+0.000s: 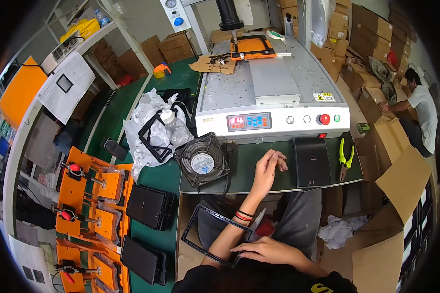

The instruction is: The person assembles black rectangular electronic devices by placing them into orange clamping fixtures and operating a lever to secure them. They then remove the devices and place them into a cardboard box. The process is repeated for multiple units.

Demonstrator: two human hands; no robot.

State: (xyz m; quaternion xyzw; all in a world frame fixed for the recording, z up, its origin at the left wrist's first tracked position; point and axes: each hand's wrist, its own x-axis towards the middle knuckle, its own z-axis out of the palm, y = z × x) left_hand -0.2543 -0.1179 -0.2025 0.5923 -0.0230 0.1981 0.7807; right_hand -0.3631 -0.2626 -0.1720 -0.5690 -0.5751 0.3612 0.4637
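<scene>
My left hand point(266, 171) is over the front of the green bench, its fingers curled in. Something small and greyish-pink shows at the fingertips; I cannot make out what it is. Two thin bands, one red and one dark, circle that wrist. Lower down, a thin black rectangular frame point(191, 221) is tilted above my lap. My left forearm crosses the frame, and I cannot tell whether it passes through or over it. My right hand point(269, 250) grips the frame's near right corner. Right of my left hand lies a flat black case point(312, 163).
A white press machine point(274, 128) stands ahead, an orange fixture point(253, 47) on its bed. A fan point(202, 160) and green-handled pliers point(346, 158) lie before it. Left are black cases point(151, 207) and orange clamp jigs point(105, 224). An open carton point(376, 249) and a person point(418, 112) are right.
</scene>
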